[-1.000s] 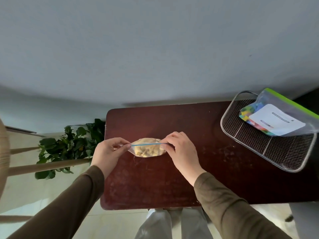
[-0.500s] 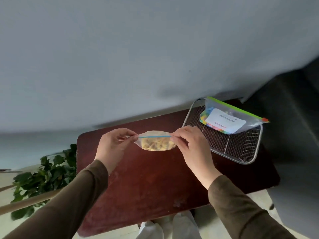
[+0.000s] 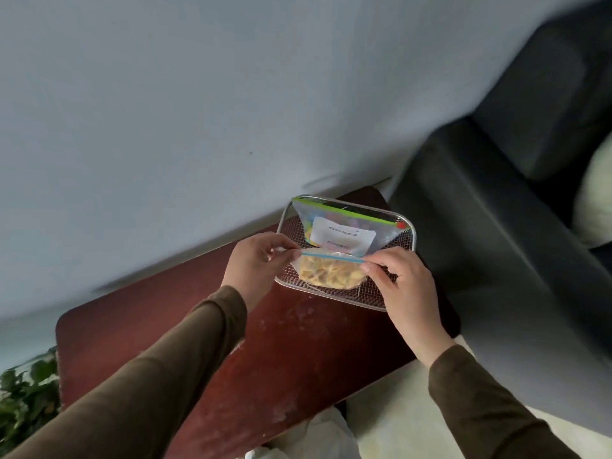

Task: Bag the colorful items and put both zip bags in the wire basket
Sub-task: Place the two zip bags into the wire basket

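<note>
Head view, item by item: the left hand is pinching one end of the blue zip strip of the small zip bag, fingers narrowed on it; the right hand is pinching the other end the same way, so the bag is hanging stretched between the two, over the near part of the wire basket; whether its underside is touching the mesh cannot be told. The bag's contents are showing as pale yellow pieces, too blurred to name. Behind it in the basket, the larger zip bag with green zip edge and white label is leaning against the far rim, with colourful items showing through its wall. The basket is sitting at the far right corner of the dark red table, beside a grey sofa; a leafy plant is showing at the lower left. Handling, as a judgement: the small bag is looking light, soft and sagging, its film likely slippery, the contents possibly crushable; the stiffer zip strip is serving as the sound place to hold, both ends together, for lowering flat into the basket. Task is appearing near its end
</note>
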Demonstrator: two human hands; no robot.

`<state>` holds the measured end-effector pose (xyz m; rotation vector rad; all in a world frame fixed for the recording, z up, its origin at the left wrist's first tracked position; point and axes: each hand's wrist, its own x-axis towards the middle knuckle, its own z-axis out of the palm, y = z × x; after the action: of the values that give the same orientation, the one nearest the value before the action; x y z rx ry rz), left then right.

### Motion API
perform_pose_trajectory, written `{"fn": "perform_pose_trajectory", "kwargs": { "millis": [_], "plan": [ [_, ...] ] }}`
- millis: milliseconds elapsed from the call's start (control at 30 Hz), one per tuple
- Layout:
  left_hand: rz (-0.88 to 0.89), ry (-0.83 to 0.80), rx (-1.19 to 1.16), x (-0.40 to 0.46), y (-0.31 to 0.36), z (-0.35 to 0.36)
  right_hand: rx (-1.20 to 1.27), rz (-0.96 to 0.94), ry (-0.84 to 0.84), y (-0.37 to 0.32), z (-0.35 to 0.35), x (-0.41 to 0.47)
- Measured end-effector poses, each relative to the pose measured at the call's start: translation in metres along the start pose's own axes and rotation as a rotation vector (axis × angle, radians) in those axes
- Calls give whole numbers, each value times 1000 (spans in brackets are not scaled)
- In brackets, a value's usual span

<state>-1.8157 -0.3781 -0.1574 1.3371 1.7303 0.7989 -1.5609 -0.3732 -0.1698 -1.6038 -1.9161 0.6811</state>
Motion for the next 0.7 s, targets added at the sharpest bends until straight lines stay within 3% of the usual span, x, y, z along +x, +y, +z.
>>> {"fn": "perform_pose_trajectory", "kwargs": {
  "millis": [333, 700],
  "plan": [
    [-53, -54, 160, 32, -30, 48, -49, 110, -110, 56, 15, 3],
    [-174, 76, 23, 42, -57, 26, 154, 317, 20, 82, -8, 2]
  ]
}}
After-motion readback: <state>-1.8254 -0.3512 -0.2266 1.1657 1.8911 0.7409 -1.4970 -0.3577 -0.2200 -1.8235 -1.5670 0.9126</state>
